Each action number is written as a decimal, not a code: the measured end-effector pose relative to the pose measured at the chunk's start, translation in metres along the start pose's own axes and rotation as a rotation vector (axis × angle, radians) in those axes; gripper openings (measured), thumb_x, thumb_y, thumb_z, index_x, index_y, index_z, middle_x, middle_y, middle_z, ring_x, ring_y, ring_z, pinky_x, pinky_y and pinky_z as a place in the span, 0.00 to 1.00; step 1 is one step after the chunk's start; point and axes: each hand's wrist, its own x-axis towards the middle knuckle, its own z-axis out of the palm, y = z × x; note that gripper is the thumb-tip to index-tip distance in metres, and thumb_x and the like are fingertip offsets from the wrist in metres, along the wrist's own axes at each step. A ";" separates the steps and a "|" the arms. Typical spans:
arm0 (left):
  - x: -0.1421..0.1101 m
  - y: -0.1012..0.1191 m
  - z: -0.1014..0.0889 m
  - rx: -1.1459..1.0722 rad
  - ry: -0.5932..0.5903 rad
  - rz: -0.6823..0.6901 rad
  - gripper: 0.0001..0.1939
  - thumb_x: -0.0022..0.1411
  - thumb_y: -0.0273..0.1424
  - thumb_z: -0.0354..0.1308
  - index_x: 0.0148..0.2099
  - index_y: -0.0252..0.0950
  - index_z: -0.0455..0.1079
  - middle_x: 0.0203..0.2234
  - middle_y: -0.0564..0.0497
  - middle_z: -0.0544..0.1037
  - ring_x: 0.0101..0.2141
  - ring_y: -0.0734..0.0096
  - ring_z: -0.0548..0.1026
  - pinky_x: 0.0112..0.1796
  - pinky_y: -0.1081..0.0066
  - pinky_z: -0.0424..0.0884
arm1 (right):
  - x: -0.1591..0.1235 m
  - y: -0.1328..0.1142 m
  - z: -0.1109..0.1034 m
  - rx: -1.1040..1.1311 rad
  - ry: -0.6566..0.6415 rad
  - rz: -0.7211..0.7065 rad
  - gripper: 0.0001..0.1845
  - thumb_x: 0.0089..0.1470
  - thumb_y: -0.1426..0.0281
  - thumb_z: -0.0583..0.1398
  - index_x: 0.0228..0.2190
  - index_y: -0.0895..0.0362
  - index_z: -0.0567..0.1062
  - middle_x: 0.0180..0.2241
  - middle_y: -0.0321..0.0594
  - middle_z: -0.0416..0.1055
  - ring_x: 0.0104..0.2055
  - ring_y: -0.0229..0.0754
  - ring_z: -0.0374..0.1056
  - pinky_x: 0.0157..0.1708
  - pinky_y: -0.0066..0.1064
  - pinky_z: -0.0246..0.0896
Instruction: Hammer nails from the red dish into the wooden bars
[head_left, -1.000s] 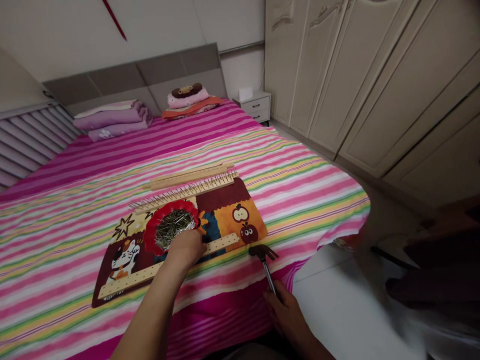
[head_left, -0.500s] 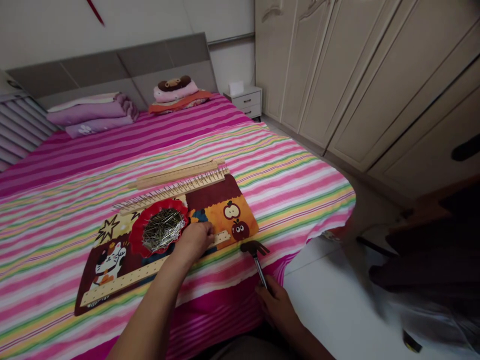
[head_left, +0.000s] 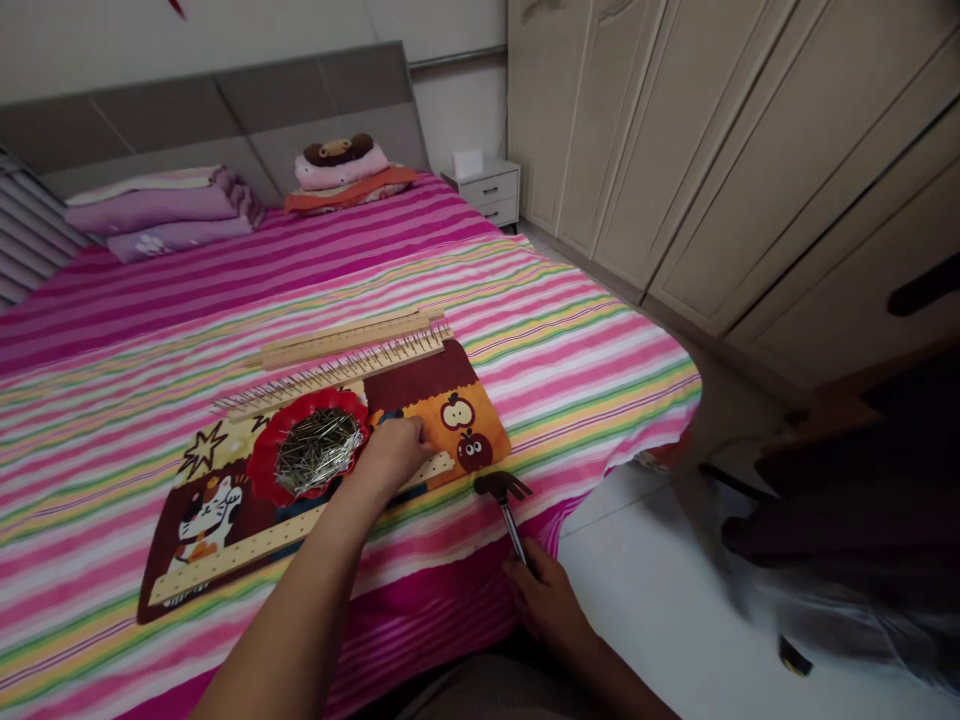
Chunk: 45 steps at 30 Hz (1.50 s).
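Note:
My right hand (head_left: 546, 585) is wrapped round the handle of a claw hammer (head_left: 504, 487), whose head lies low by the mat's front right corner. Over the near perforated wooden strip (head_left: 247, 552), my left hand (head_left: 395, 455) is closed with its fingertips together; whatever they pinch is hidden. Just left of that hand sits a red scalloped bowl (head_left: 259, 468) full of loose nails (head_left: 319, 450). Behind the bowl, a wooden strip bristling with upright nails (head_left: 349, 378) lies along the mat's far edge. My left forearm covers part of the near strip.
The patterned mat (head_left: 409, 372) lies on a bed with a striped sheet (head_left: 577, 350). More wooden strips (head_left: 341, 340) lie beyond it. Folded bedding (head_left: 172, 205) is stacked by the headboard (head_left: 277, 115). Wardrobe doors (head_left: 645, 140) stand on the right, beside a small nightstand (head_left: 491, 195).
The whole view has shifted slightly, so the bed and mat appear a little higher and further left. Both hands keep nearly the same places over the mat and on the hammer.

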 end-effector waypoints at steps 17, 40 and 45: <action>-0.020 -0.017 0.068 -0.716 0.281 0.108 0.10 0.55 0.36 0.53 0.33 0.37 0.72 0.29 0.52 0.77 0.31 0.72 0.73 0.35 0.74 0.68 | -0.014 -0.014 0.001 -0.068 0.001 -0.091 0.10 0.49 0.65 0.57 0.21 0.53 0.63 0.17 0.26 0.56 0.18 0.33 0.50 0.17 0.24 0.47; -0.015 -0.013 0.095 -0.613 0.614 0.293 0.07 0.59 0.32 0.55 0.30 0.39 0.71 0.26 0.53 0.75 0.31 0.71 0.70 0.35 0.72 0.64 | -0.002 -0.126 0.021 -0.789 -0.248 -0.597 0.26 0.60 0.75 0.49 0.60 0.55 0.60 0.46 0.45 0.75 0.47 0.45 0.72 0.45 0.33 0.66; -0.014 -0.014 0.097 -0.626 0.608 0.306 0.07 0.59 0.32 0.54 0.30 0.39 0.71 0.27 0.53 0.76 0.32 0.71 0.70 0.36 0.71 0.64 | -0.004 -0.128 0.021 -0.764 -0.237 -0.548 0.25 0.60 0.73 0.49 0.58 0.55 0.62 0.35 0.41 0.77 0.41 0.44 0.73 0.41 0.32 0.67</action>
